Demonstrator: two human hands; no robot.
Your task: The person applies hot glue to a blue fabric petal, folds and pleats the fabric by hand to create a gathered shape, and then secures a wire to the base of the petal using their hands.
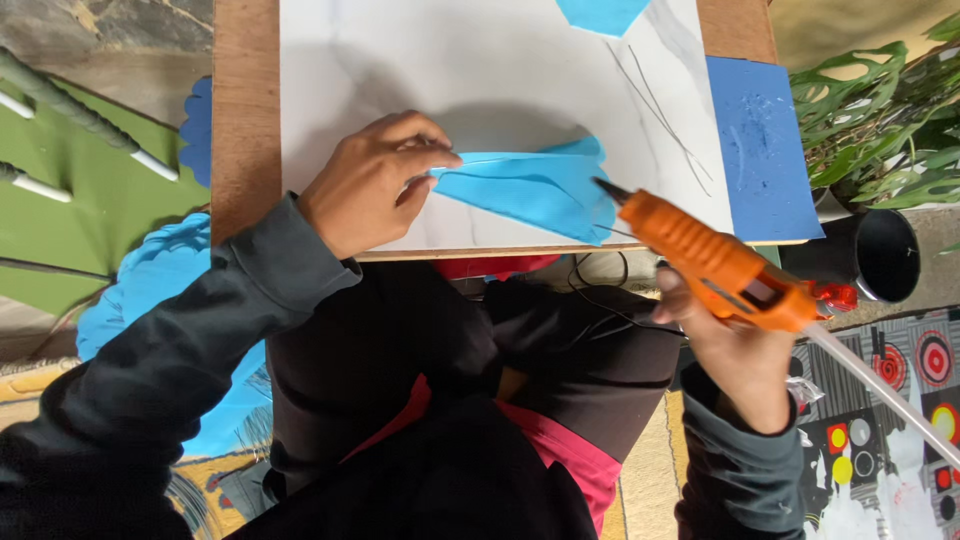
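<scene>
- The left hand (pixel 372 185) rests on the white board (pixel 330 70), fingers curled together and pinching the narrow end of a folded blue paper piece (pixel 535 188) — the grip pins that end flat so the piece cannot slide or spring open.
- The blue paper piece lies near the front edge of the white board, its wider end fanned out toward the right, just under the nozzle of the glue gun (pixel 715 262).
- The right hand (pixel 735 365) is clamped around the handle of the orange glue gun, holding it tilted with the dark tip aimed at the wide end of the paper; the tip looks to be touching or just above it, I cannot tell which.
- A clear glue stick (pixel 880 390) juts out of the back of the gun, and a black cord (pixel 600 295) trails down over the lap.
- The white board sits on a wooden table (pixel 243 110), giving a smooth surface that stray glue threads — thin strands show on it — will not spoil.
- A blue foam sheet (pixel 762 150) lies at the right edge of the board, well apart from the work, and another blue cut-out (pixel 602 14) peeks in at the top.
- Beside the table stand a black pot (pixel 886 255) and a green plant (pixel 880 110).
</scene>
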